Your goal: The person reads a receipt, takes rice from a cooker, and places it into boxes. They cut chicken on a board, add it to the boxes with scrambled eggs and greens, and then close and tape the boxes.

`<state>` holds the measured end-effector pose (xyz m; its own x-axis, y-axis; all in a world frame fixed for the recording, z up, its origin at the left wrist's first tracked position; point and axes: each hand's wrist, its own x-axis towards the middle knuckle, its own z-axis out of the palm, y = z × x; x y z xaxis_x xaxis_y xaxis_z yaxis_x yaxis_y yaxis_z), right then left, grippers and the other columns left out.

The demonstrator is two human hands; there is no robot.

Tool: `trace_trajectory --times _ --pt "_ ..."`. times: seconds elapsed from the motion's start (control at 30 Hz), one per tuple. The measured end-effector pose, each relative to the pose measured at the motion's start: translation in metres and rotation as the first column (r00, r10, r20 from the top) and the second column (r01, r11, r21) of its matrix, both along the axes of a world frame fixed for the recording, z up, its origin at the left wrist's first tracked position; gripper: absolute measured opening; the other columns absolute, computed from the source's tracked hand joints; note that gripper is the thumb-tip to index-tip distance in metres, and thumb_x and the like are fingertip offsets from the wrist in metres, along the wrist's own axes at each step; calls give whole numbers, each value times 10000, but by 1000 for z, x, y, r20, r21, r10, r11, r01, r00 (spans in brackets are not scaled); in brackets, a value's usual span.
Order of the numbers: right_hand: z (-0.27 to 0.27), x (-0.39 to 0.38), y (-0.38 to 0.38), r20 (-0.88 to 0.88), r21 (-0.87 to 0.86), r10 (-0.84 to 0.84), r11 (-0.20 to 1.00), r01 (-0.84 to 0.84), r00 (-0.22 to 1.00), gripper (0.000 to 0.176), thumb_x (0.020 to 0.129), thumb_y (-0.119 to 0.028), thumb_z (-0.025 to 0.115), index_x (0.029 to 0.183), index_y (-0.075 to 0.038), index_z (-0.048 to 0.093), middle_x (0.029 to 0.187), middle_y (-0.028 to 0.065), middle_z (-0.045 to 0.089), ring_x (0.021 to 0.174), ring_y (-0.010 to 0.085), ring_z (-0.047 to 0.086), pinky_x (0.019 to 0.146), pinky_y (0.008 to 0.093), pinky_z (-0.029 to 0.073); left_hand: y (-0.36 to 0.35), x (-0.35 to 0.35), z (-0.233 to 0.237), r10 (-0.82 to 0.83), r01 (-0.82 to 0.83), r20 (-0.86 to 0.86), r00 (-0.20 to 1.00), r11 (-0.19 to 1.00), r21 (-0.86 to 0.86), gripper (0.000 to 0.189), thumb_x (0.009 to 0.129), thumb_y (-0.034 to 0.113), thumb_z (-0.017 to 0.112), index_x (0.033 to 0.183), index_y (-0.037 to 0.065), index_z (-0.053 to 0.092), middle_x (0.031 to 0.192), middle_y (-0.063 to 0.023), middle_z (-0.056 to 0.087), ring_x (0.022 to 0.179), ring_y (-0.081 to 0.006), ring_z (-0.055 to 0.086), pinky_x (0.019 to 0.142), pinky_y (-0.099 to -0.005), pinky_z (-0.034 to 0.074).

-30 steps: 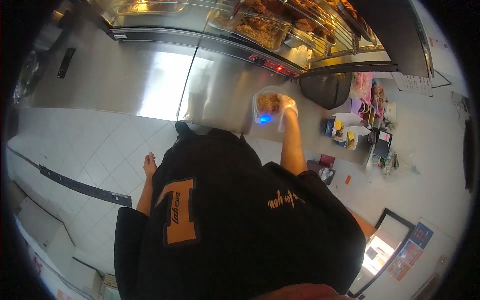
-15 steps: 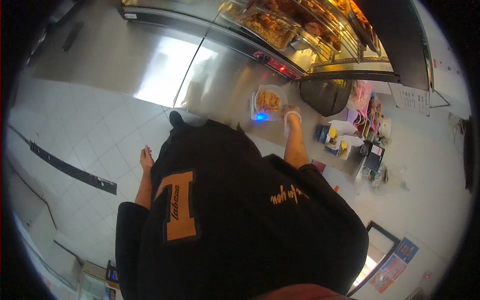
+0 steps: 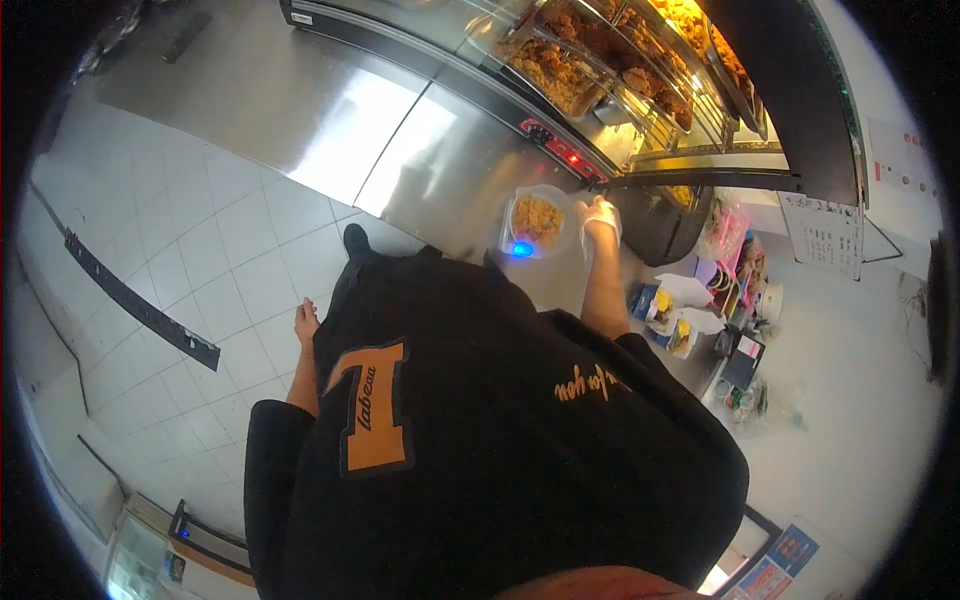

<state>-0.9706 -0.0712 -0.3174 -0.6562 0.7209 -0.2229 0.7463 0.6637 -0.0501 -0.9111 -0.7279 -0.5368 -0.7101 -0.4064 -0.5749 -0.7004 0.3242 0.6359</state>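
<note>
A clear plastic tub (image 3: pixel 566 222) holding golden, crumbly fried food (image 3: pixel 537 220) sits on a small scale with a glowing blue display (image 3: pixel 521 249). The steel counter (image 3: pixel 450 170) carries both. Just right of the tub is my right hand (image 3: pixel 600 217), in a clear plastic glove, its fingers curled together below the cabinet's edge. Whatever they may hold is too small to make out. My left hand (image 3: pixel 306 320) hangs bare at my side over the tiled floor, its fingers loosely apart and nothing visible in them.
A lit glass food cabinet (image 3: pixel 580 140) with trays of fried chicken (image 3: pixel 560 75) stands behind the counter. A dark rounded object (image 3: pixel 655 225) lies beside my right hand. Farther right are open cardboard boxes (image 3: pixel 675 310), bags (image 3: pixel 722 230) and a black device (image 3: pixel 742 361).
My right hand has moved away from the tub's edge, up toward the cabinet. The tub stays on the scale. My left hand still hangs at my side.
</note>
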Motion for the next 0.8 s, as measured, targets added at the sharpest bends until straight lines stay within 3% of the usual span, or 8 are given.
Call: trace_trajectory --times 0.17,0.27,0.33,0.43,0.5,0.53,0.67,0.8 --pt "95 -60 -62 -64 -222 -2 975 -13 998 326 793 -378 674 885 -71 731 890 142 712 862 302 680 781 421 510 -27 -17 21 3 -20 -100 995 984 -175 517 953 492 519 1015 5 680 897 -139 707 837 -255 653 790 -355 487" --pt "85 -73 -50 -41 -126 129 983 -133 991 340 788 -386 677 868 -59 723 875 167 698 842 310 674 758 417 504 -65 -23 55 -294 358 386 874 928 -104 575 886 536 594 1172 38 626 1160 -168 658 1076 -312 599 911 -453 454" --pt "38 -56 -24 0 -102 180 978 -179 984 356 773 -397 650 852 -56 717 881 199 686 859 334 670 744 445 490 -53 7 100 -326 460 374 868 811 -361 904 752 642 691 1429 103 428 1495 -183 391 1378 -379 330 1064 -600 302" --pt "72 -118 -146 -111 -201 443 866 -457 889 319 777 -367 670 891 -78 740 900 174 712 818 268 687 710 414 507 -181 6 32 -545 779 719 431 627 8 1338 562 904 595 1555 134 135 1605 -178 117 1477 -403 8 1155 -639 46" --pt "71 -120 -193 -225 -358 466 778 -517 856 288 785 -350 683 916 -102 748 884 161 715 818 281 689 721 397 515 -219 14 -4 -649 769 656 386 619 159 895 836 815 360 1544 298 180 1509 -205 362 1413 -395 295 1172 -529 181" --pt "65 -127 -221 -271 -447 433 734 -511 860 300 795 -370 680 921 -105 745 873 148 716 829 296 688 740 398 519 -231 15 -18 -605 729 610 512 681 64 616 966 633 328 1514 361 259 1473 -184 424 1378 -351 376 1134 -472 296" --pt "80 -189 -348 -245 -302 665 639 -707 705 379 817 -432 670 997 -103 721 841 118 716 825 292 691 778 387 526 -266 9 -1 -627 588 523 577 764 267 637 957 639 349 1475 270 303 1442 -163 459 1322 -352 427 1065 -468 351" --pt "88 -237 -450 -171 -435 712 566 -701 681 436 855 -465 609 1111 -116 665 976 161 703 914 297 672 834 392 518 -298 21 35 -515 48 437 737 685 727 675 948 646 371 1436 179 347 1410 -141 493 1266 -353 477 996 -464 406"
